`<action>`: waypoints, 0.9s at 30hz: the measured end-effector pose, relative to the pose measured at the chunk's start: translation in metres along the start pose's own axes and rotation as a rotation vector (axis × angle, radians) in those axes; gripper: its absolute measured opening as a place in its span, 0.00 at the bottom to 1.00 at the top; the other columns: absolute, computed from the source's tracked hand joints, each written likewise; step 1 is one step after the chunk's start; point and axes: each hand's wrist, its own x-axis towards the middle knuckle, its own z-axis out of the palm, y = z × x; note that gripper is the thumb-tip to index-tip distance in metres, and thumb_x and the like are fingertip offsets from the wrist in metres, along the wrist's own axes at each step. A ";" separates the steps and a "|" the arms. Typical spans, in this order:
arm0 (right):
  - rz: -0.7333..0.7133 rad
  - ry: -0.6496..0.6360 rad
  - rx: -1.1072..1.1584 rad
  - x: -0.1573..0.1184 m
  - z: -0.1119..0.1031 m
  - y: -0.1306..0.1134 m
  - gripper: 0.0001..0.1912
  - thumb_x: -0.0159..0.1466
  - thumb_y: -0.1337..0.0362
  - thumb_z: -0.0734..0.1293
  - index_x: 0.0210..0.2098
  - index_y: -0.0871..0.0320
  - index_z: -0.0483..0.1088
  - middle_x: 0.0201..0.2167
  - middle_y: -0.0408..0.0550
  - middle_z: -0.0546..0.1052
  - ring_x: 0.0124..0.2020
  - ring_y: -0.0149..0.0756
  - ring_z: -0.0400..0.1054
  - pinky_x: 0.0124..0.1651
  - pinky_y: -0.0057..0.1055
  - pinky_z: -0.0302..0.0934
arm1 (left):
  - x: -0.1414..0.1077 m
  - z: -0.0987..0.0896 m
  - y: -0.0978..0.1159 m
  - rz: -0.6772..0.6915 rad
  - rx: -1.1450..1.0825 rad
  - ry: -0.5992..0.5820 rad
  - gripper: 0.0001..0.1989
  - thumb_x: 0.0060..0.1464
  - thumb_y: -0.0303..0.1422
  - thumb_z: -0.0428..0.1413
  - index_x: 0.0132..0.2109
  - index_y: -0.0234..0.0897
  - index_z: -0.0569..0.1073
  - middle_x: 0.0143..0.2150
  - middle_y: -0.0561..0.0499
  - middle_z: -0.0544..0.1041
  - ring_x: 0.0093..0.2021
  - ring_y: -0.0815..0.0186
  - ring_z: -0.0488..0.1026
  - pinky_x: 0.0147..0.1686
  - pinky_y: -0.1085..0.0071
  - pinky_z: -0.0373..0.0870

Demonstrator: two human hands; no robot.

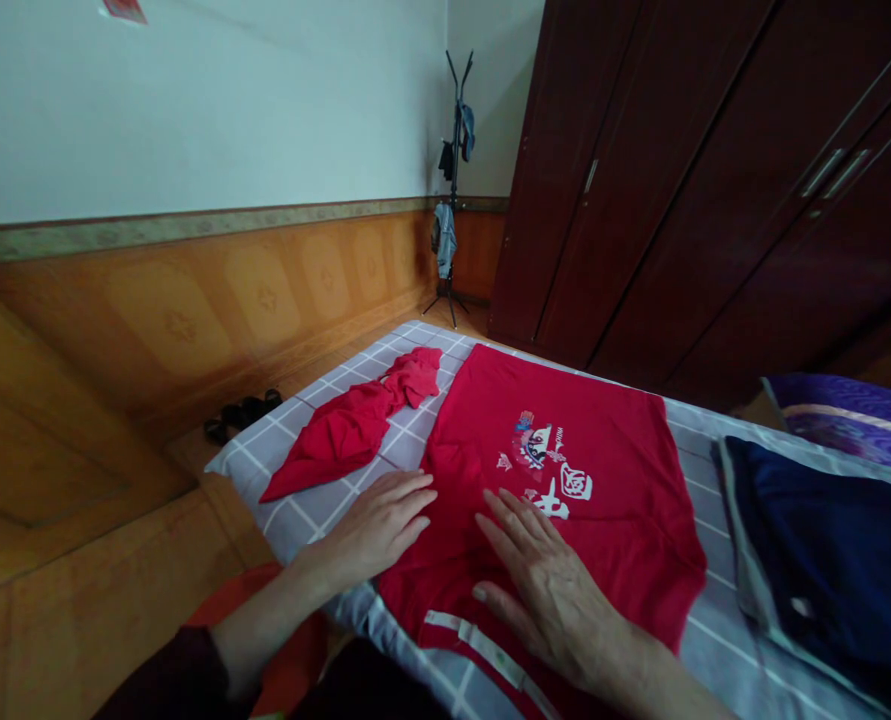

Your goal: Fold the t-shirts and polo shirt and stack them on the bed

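Lying beneath the left hand [376, 525] and the right hand [554, 580] was a red shirt [625, 430], spread out upon a bed [717, 600] which had a grey checked cover. The left hand was not closed: its fingers were stretched and near to each other, and their tips rested over the left edge of the shirt. The right hand was also open, with the palm downward and the thumb well apart from the other fingers; how firmly it pressed, one could not tell. Just beyond the right fingertips there were a colourful printed picture [536, 446] and white letters [576, 482]. On the near side of the right thumb, a white band [482, 650] crossed the shirt. Farther out than the left hand, and to its left, a second red cloth [347, 428] lay crumpled, separate from the shirt. To the right of the right hand, past the shirt's edge, were dark blue clothes [842, 560], folded, and behind these a purple thing [857, 412]. Far ahead of both hands, a coat stand [456, 185] stood near a dark wardrobe [640, 200].
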 end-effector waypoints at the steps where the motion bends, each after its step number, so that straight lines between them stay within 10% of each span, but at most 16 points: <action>1: -0.018 -0.044 0.023 0.006 0.000 -0.003 0.30 0.66 0.52 0.58 0.63 0.61 0.57 0.65 0.56 0.55 0.66 0.50 0.45 0.63 0.53 0.50 | 0.011 0.000 -0.004 0.034 -0.003 -0.008 0.17 0.60 0.28 0.50 0.56 0.38 0.69 0.59 0.46 0.69 0.60 0.62 0.64 0.61 0.58 0.60; 10: 0.021 -0.174 0.122 0.010 0.025 -0.010 0.32 0.67 0.52 0.57 0.66 0.59 0.49 0.67 0.54 0.45 0.67 0.50 0.37 0.65 0.53 0.45 | 0.085 -0.009 -0.077 0.087 -0.166 -0.084 0.20 0.53 0.20 0.49 0.51 0.36 0.72 0.50 0.46 0.72 0.53 0.63 0.66 0.57 0.65 0.60; 20: 0.068 -0.265 0.148 0.036 -0.008 -0.001 0.30 0.68 0.51 0.55 0.63 0.60 0.57 0.66 0.56 0.52 0.66 0.51 0.44 0.64 0.53 0.47 | 0.113 -0.003 -0.087 0.170 -0.369 -0.175 0.10 0.46 0.19 0.51 0.33 0.34 0.75 0.41 0.49 0.72 0.42 0.66 0.69 0.47 0.73 0.63; 27: 0.093 -0.171 0.075 0.072 0.024 0.029 0.32 0.67 0.52 0.57 0.65 0.62 0.52 0.67 0.57 0.48 0.67 0.51 0.40 0.65 0.56 0.40 | 0.124 0.005 -0.099 0.121 -0.494 -0.249 0.09 0.44 0.22 0.51 0.34 0.32 0.73 0.31 0.53 0.74 0.29 0.71 0.68 0.30 0.78 0.63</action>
